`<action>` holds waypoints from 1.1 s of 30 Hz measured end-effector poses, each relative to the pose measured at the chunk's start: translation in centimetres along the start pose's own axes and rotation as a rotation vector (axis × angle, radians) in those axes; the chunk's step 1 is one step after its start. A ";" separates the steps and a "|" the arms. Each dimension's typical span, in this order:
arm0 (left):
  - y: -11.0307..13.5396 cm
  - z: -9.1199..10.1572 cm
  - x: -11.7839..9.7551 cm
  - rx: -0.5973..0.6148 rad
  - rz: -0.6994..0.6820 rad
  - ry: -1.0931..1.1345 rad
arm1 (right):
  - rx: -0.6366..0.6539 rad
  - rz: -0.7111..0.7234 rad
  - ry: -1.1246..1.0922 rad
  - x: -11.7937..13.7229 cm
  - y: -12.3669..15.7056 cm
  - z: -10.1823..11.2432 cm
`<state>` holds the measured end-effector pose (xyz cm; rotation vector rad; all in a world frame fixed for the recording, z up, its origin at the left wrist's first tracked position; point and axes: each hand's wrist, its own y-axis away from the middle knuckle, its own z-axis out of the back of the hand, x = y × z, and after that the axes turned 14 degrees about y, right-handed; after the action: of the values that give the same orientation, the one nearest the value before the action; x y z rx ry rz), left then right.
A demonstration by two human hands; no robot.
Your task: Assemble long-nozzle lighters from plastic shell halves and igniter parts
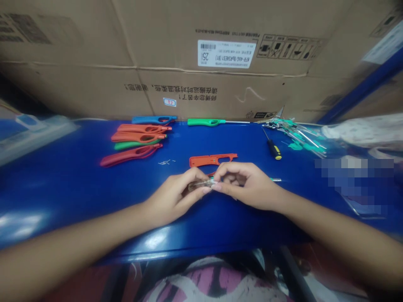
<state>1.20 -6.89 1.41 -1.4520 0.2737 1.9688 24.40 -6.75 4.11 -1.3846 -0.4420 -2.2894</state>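
Note:
My left hand (pixel 179 196) and my right hand (pixel 245 184) meet over the blue table (pixel 72 184), both pinched on a small clear lighter insert (pixel 206 183) with a thin metal tube (pixel 276 180) poking out to the right. Just behind the hands lies an orange plastic lighter shell (pixel 211 160). Tiny metal parts (pixel 165 162) lie to its left.
A stack of orange, green, red and blue shells (pixel 138 138) lies at the back left. A green long lighter (pixel 208 122), a yellow-handled screwdriver (pixel 273 148) and a pile of green parts (pixel 297 134) sit at the back. A cardboard box (pixel 201 54) walls the rear.

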 end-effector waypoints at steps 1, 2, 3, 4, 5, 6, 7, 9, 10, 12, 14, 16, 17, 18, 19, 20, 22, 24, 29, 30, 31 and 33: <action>-0.1 0.0 -0.1 -0.001 -0.008 0.000 | -0.003 0.005 -0.001 0.0 0.0 0.0; -0.1 0.0 -0.2 -0.001 -0.017 0.000 | -0.007 0.011 0.000 0.0 0.0 0.0; -0.2 0.1 -0.3 -0.001 -0.027 -0.001 | -0.011 0.015 0.002 0.1 0.1 0.1; -0.3 0.1 -0.5 0.001 -0.038 -0.003 | -0.014 0.015 0.003 0.1 0.1 0.1; -0.4 0.1 -0.6 0.003 -0.052 -0.008 | -0.011 0.011 0.000 0.1 0.1 0.1; -0.5 0.1 -0.7 0.004 -0.068 -0.015 | -0.002 0.005 -0.011 0.1 0.1 0.2; -0.5 0.1 -0.8 0.003 -0.086 -0.023 | 0.016 -0.004 -0.030 0.1 0.1 0.2; -0.5 0.1 -0.9 -0.001 -0.117 -0.038 | 0.062 -0.025 -0.082 0.1 0.1 0.3; -0.5 0.1 -0.9 -0.002 -0.128 -0.045 | 0.080 -0.031 -0.109 0.0 0.1 0.3; -0.5 0.1 -0.8 -0.002 -0.138 -0.060 | 0.100 -0.030 -0.159 0.0 0.1 0.3; -0.5 0.0 -0.8 0.001 -0.143 -0.074 | 0.109 -0.024 -0.197 -0.1 0.0 0.4; -0.5 0.0 -0.7 0.004 -0.148 -0.084 | 0.127 -0.023 -0.221 -0.1 0.0 0.5; -0.5 0.0 -0.6 0.005 -0.151 -0.088 | 0.137 -0.025 -0.224 0.0 0.0 0.5; -0.5 0.0 -0.6 0.006 -0.153 -0.090 | 0.147 -0.029 -0.223 0.0 0.0 0.5; -0.5 0.0 -0.6 0.009 -0.154 -0.090 | 0.155 -0.033 -0.220 0.0 0.0 0.6; -0.5 0.0 -0.6 0.013 -0.154 -0.089 | 0.157 -0.036 -0.217 0.0 0.0 0.6; -0.5 0.1 -0.6 0.023 -0.154 -0.082 | 0.153 -0.036 -0.214 0.0 0.0 0.6; -0.5 0.1 -0.6 0.027 -0.156 -0.081 | 0.148 -0.031 -0.216 0.0 0.0 0.5; -0.5 0.1 -0.5 0.029 -0.170 -0.076 | 0.159 -0.045 -0.204 0.2 0.1 0.5; -0.5 0.1 -0.5 0.032 -0.172 -0.074 | 0.160 -0.049 -0.197 0.3 0.1 0.5; -0.5 0.1 -0.5 0.035 -0.176 -0.072 | 0.163 -0.054 -0.190 0.3 0.1 0.5; -0.5 0.1 -0.6 0.049 -0.192 -0.063 | 0.173 -0.062 -0.178 0.3 0.1 0.5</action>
<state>1.54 -6.67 2.05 -1.3314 0.1482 1.8361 24.71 -6.66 4.66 -1.5106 -0.7309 -2.1256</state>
